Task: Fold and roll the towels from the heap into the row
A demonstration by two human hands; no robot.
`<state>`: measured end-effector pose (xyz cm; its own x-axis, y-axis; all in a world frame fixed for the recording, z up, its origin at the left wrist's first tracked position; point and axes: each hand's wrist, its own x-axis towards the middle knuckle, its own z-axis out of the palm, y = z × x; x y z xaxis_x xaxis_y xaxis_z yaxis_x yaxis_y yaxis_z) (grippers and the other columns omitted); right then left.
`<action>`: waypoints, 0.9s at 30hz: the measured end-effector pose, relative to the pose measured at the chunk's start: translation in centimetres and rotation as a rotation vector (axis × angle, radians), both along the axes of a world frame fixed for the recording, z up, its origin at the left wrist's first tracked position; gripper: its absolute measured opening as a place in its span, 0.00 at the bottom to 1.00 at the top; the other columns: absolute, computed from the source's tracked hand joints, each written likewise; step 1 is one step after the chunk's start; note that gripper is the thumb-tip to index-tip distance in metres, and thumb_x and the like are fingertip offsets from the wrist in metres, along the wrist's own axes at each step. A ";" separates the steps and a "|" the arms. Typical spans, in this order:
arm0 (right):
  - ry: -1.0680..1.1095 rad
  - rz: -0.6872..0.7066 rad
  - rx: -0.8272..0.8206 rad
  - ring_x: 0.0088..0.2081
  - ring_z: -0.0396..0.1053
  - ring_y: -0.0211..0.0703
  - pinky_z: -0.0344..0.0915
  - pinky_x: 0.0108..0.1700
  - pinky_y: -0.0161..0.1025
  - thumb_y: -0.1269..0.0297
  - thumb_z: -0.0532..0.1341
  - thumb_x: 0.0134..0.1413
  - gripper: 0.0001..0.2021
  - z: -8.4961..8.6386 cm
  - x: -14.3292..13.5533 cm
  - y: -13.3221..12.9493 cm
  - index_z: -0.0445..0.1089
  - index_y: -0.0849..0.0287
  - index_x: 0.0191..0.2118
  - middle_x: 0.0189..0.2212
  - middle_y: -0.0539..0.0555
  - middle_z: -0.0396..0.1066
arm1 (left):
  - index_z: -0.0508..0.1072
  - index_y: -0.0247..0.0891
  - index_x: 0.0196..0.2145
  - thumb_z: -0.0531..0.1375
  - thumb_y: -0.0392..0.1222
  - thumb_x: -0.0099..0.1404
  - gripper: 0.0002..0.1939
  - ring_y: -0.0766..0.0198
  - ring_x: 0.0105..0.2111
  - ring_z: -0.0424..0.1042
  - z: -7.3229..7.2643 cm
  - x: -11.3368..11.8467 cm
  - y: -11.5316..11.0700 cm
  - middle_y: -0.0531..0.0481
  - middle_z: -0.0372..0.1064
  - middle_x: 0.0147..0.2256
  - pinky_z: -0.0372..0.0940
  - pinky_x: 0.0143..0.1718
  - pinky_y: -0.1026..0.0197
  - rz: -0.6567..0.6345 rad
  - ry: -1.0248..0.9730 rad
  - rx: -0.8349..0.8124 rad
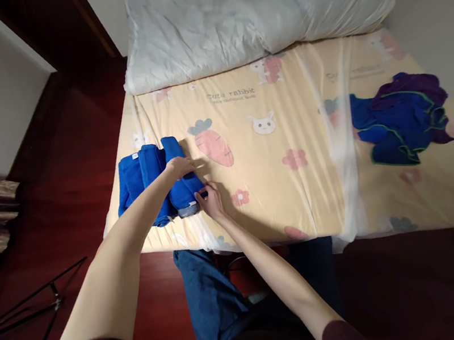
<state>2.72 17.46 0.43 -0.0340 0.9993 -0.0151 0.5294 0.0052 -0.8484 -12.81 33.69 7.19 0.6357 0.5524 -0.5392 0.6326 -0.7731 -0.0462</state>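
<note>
Blue towels at the bed's left end, both my hands on the rightmost.
Left to right: a pair of folded blue towels [150, 173] lie side by side on the rabbit-print sheet [274, 197]; next, the rightmost folded towel [178, 192], long axis running away from me, far end angled slightly left, near end with white label [192, 203] towards me. My left hand [180, 167] lies across it, fingers reaching over its right edge; whether they grip, I cannot tell. My right hand [213, 199]: thumb and forefinger pinching its near right edge. Well apart, far right: crumpled blue-and-purple cloths [406, 116], green-edged.
</note>
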 end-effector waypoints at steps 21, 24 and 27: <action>-0.089 0.188 0.128 0.72 0.49 0.57 0.57 0.69 0.58 0.62 0.58 0.69 0.28 2.8 -4.7 -6.1 0.57 0.54 0.72 0.73 0.60 0.52 | 0.77 0.35 0.52 0.55 0.51 0.70 0.21 0.34 0.65 0.58 5.1 -4.8 -6.3 0.32 0.63 0.63 0.61 0.60 0.32 0.399 -0.018 0.388; -0.176 0.362 0.191 0.73 0.48 0.58 0.55 0.71 0.59 0.64 0.57 0.69 0.28 2.9 -6.2 -7.4 0.57 0.58 0.72 0.72 0.62 0.54 | 0.71 0.30 0.58 0.55 0.58 0.71 0.30 0.32 0.70 0.47 4.0 -4.7 -8.1 0.28 0.53 0.69 0.60 0.60 0.29 0.455 -0.059 0.485; -0.262 0.365 0.225 0.73 0.49 0.63 0.57 0.69 0.60 0.61 0.57 0.69 0.29 3.3 -7.3 -7.6 0.57 0.58 0.72 0.73 0.64 0.50 | 0.60 0.37 0.69 0.47 0.58 0.73 0.34 0.39 0.72 0.43 3.2 -5.1 -8.8 0.35 0.49 0.72 0.58 0.61 0.29 0.518 -0.087 0.543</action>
